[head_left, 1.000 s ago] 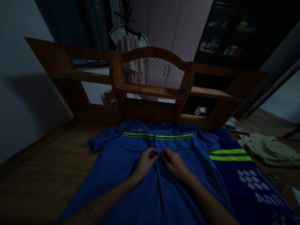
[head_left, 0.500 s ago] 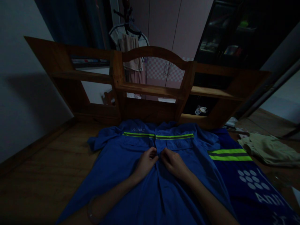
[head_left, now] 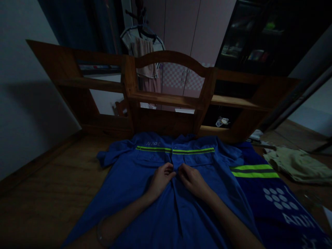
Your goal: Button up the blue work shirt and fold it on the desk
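Note:
A blue work shirt point(head_left: 135, 186) with yellow-green reflective stripes lies spread front-up on a wooden surface point(head_left: 46, 193). My left hand point(head_left: 161, 180) and my right hand point(head_left: 191, 180) meet at its centre front, just below the chest stripes. Both hands have their fingers curled and pinched on the two edges of the shirt's front opening. My forearms lie over the lower part of the shirt.
A second blue garment point(head_left: 272, 197) with a reflective stripe and white print lies to the right. A beige cloth point(head_left: 298, 164) lies further right. A wooden headboard-like shelf frame point(head_left: 168, 100) stands right behind the shirt. Clothes on hangers point(head_left: 144, 52) hang beyond it.

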Demonstrator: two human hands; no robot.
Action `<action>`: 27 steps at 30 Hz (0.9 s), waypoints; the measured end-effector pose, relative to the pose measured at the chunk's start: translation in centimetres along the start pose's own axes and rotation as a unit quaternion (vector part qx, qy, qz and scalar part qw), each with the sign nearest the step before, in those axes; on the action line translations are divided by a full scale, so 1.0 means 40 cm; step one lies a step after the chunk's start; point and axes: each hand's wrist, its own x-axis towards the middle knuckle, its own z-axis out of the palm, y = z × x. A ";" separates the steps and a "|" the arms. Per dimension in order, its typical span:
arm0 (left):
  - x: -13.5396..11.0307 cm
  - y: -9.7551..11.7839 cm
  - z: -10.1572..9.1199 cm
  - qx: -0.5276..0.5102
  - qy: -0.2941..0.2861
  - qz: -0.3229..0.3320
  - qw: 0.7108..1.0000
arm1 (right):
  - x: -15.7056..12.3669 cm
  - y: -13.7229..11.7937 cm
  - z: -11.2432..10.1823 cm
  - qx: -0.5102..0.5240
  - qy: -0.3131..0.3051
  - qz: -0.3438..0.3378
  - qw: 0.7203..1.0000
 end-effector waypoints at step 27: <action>0.001 0.003 0.003 0.025 -0.003 -0.005 1.000 | -0.001 0.004 0.010 -0.018 0.003 0.005 1.000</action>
